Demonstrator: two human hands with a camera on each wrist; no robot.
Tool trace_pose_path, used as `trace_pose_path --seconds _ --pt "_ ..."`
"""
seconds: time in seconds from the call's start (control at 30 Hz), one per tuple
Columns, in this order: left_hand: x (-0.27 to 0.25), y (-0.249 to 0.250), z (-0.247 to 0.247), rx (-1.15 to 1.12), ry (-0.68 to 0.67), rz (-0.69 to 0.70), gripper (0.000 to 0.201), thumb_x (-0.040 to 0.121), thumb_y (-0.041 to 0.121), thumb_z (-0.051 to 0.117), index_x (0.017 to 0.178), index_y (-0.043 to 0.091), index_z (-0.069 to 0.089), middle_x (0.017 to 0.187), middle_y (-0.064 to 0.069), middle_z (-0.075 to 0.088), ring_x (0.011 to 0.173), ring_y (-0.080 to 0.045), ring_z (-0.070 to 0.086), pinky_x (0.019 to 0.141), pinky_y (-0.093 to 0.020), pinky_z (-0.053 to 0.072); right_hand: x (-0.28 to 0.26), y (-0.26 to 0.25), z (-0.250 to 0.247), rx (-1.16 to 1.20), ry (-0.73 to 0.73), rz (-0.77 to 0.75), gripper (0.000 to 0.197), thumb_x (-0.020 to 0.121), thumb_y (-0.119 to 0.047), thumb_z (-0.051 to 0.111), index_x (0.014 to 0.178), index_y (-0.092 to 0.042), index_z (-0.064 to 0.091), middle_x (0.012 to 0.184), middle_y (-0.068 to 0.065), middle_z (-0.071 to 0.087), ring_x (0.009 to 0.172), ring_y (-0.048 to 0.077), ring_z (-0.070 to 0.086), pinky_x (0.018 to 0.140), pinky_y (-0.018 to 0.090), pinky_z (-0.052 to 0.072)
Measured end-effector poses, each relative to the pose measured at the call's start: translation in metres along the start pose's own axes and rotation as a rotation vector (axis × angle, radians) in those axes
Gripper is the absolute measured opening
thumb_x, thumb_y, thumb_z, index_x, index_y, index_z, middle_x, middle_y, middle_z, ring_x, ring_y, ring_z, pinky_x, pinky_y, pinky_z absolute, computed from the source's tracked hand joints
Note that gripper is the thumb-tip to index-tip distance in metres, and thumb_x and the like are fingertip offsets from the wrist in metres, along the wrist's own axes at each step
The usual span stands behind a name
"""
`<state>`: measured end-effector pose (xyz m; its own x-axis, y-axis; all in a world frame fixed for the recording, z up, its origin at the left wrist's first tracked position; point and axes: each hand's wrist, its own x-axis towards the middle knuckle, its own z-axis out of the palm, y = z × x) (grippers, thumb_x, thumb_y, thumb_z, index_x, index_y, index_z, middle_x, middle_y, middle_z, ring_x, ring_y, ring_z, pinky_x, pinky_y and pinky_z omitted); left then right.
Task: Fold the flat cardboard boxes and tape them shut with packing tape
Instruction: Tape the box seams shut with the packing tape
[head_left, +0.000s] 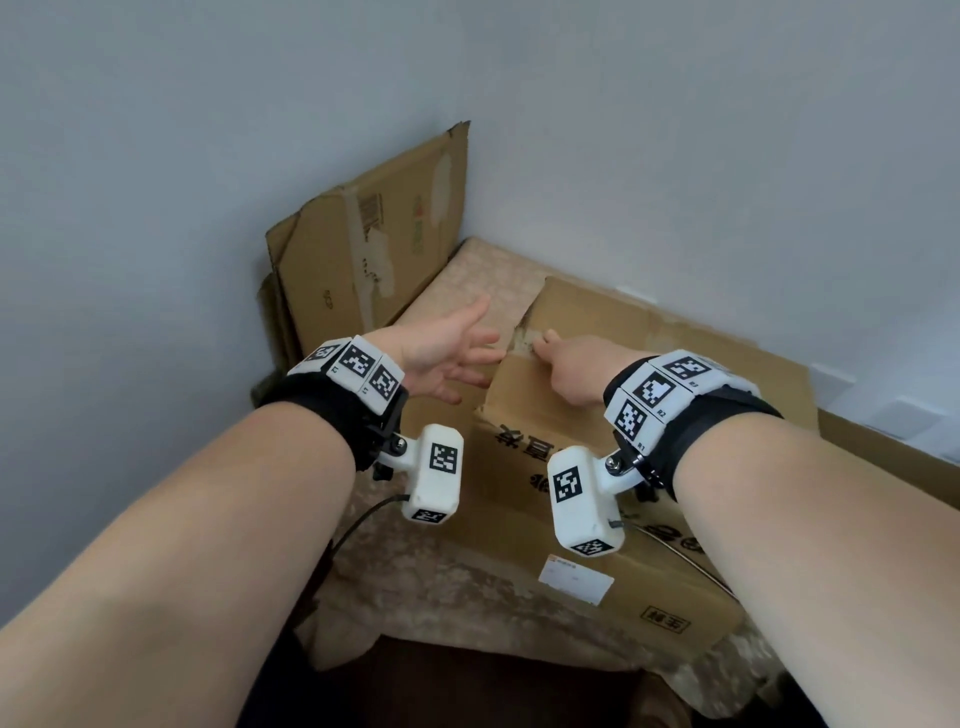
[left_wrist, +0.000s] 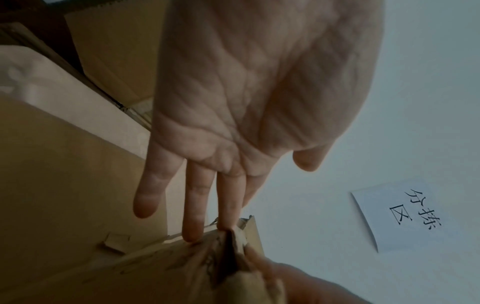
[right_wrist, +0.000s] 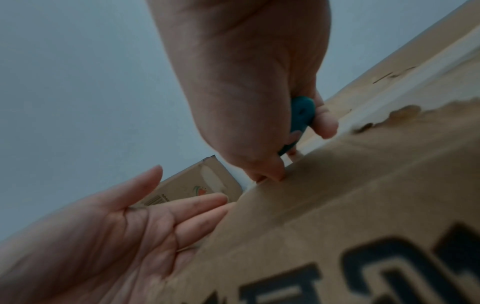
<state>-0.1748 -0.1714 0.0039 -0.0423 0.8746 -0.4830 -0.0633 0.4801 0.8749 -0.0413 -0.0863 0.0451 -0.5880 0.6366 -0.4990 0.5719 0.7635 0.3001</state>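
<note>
Brown printed cardboard box (head_left: 597, 467) is lying on the patterned tabletop (head_left: 483, 275); we are steadying its far corner with the left hand (head_left: 441, 358), fingers straight, while the right hand (head_left: 576, 369) is gripping a teal tool (right_wrist: 300, 121). Keep pressure light on the torn edge.

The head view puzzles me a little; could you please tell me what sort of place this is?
Probably a makeshift packing or sorting corner indoors: flattened cardboard boxes lean against a bare wall, another cardboard box lies on a cloth-covered surface, and a handwritten paper sign hangs on the wall.
</note>
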Motion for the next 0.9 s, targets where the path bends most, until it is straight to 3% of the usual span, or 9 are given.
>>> trace_pose_path --seconds 0.17,0.3,0.43,0.57,0.7,0.77,0.83,0.9 --pt "0.008 -0.011 -0.012 -0.057 -0.053 0.037 0.073 0.093 0.065 0.005 0.151 0.024 0.019 0.15 0.006 0.037 0.143 -0.023 0.024 0.115 -0.051 0.009 0.012 -0.013 -0.013 -0.132 -0.042 0.022 0.062 0.098 -0.002 0.034 0.154 -0.017 0.014 0.16 0.005 0.015 0.137 0.029 0.037 0.104 0.04 0.038" --pt "0.013 -0.013 -0.021 -0.064 -0.074 0.036 0.073 0.094 0.064 0.006 0.15 0.022 0.024 0.15 0.001 0.038 0.145 -0.023 0.016 0.116 -0.05 0.009 0.025 -0.015 -0.017 -0.169 -0.092 0.079 0.057 0.099 -0.005 0.029 0.153 -0.018 0.017 0.156 0.003 0.027 0.134 0.027 0.041 0.104 0.041 0.038" --pt "0.021 -0.012 -0.026 -0.037 -0.095 0.03 0.077 0.092 0.067 0.006 0.151 0.019 0.02 0.158 0.003 0.018 0.147 -0.017 0.007 0.117 -0.048 0.007 0.033 -0.018 -0.015 -0.117 -0.132 0.14 0.056 0.099 -0.012 0.027 0.154 -0.02 0.015 0.156 0.006 0.027 0.134 0.03 0.04 0.106 0.046 0.037" --pt "0.032 -0.012 -0.026 0.006 -0.199 0.044 0.079 0.09 0.069 0.003 0.152 0.021 0.007 0.16 0.005 0.001 0.146 -0.013 -0.001 0.117 -0.048 0.003 0.032 -0.016 -0.014 -0.1 -0.098 0.107 0.066 0.096 -0.006 0.03 0.154 -0.029 0.008 0.157 0.003 0.024 0.134 0.03 0.041 0.104 0.045 0.04" --pt "0.042 -0.01 -0.024 0.089 -0.293 0.036 0.073 0.089 0.07 -0.003 0.152 0.033 0.007 0.159 0.01 -0.001 0.146 -0.01 -0.005 0.117 -0.049 -0.002 0.036 -0.004 -0.005 -0.044 0.052 0.063 0.049 0.094 -0.023 0.037 0.142 -0.035 0.041 0.14 0.008 0.048 0.123 0.031 0.05 0.094 0.04 0.043" --pt "0.047 -0.009 -0.024 0.14 -0.32 0.023 0.071 0.088 0.07 -0.006 0.15 0.039 0.009 0.159 0.013 0.002 0.146 -0.01 -0.004 0.116 -0.052 -0.002 0.037 -0.001 0.0 -0.068 0.095 0.044 0.046 0.093 -0.024 0.038 0.138 -0.034 0.046 0.133 0.01 0.054 0.119 0.033 0.053 0.093 0.041 0.044" --pt "0.05 -0.008 -0.025 0.177 -0.337 0.009 0.07 0.087 0.071 -0.007 0.149 0.043 0.011 0.159 0.014 0.003 0.146 -0.011 -0.003 0.114 -0.054 -0.002 0.032 -0.004 -0.004 -0.051 0.072 0.06 0.048 0.095 -0.022 0.036 0.141 -0.033 0.043 0.135 0.01 0.052 0.12 0.033 0.052 0.096 0.043 0.045" --pt "0.054 -0.008 -0.026 0.195 -0.342 0.003 0.07 0.087 0.071 -0.008 0.148 0.044 0.011 0.159 0.015 0.005 0.146 -0.012 -0.002 0.113 -0.055 -0.002 0.027 -0.007 -0.01 -0.072 -0.027 0.072 0.054 0.098 -0.016 0.03 0.15 -0.029 0.028 0.146 0.008 0.043 0.126 0.03 0.048 0.102 0.043 0.042"
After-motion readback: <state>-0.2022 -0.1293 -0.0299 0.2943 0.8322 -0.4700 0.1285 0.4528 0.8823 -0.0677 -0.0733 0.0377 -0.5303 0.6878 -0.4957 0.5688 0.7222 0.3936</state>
